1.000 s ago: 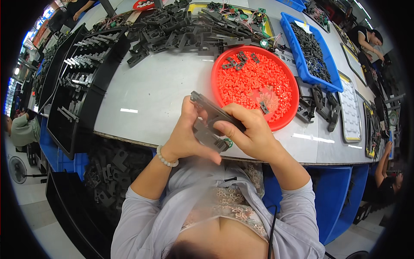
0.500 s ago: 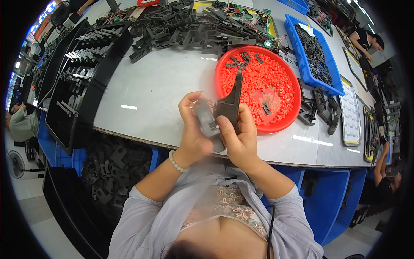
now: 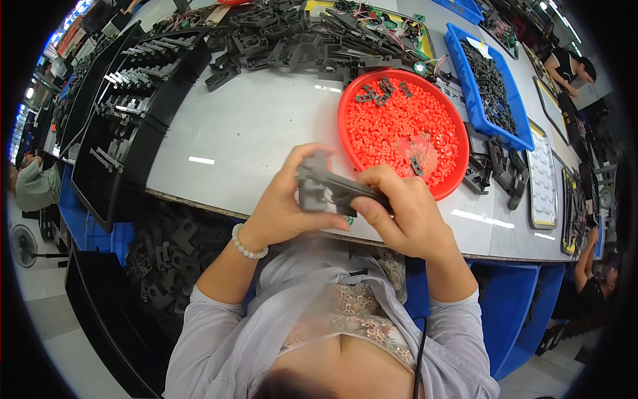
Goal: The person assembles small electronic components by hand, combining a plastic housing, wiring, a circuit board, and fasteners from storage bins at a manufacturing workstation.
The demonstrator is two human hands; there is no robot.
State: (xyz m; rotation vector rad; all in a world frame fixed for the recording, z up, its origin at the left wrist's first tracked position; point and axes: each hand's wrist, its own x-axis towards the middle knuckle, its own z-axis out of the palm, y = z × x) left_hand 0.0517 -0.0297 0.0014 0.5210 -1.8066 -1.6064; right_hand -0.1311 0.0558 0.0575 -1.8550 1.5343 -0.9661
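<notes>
My left hand (image 3: pixel 276 206), with a beaded bracelet at the wrist, is closed around a grey plastic block (image 3: pixel 310 194) just above the table's front edge. My right hand (image 3: pixel 415 216) grips a long dark grey plastic part (image 3: pixel 345 187), its thumb and fingers pinching one end. The long part lies almost level, its far end against or over the grey block; whether the two are joined cannot be seen. Something thin, like wires, shows between them, and a small green bit peeks out below. Beyond my right hand stands a red round tub (image 3: pixel 343 126) of small red plastic pieces, several dark clips among them.
A black tray (image 3: pixel 143 149) with rows of metal-like pieces stands at left. Dark plastic parts (image 3: pixel 266 43) are heaped at the back. A blue bin (image 3: pixel 525 138) sits at right, near loose dark brackets (image 3: pixel 515 176). Dark parts (image 3: pixel 166 266) fill a container below the table edge. Other people work nearby.
The long dark part has swung from upright to nearly level. My right hand has moved right and turned palm down; my left hand has shifted slightly left with the grey block.
</notes>
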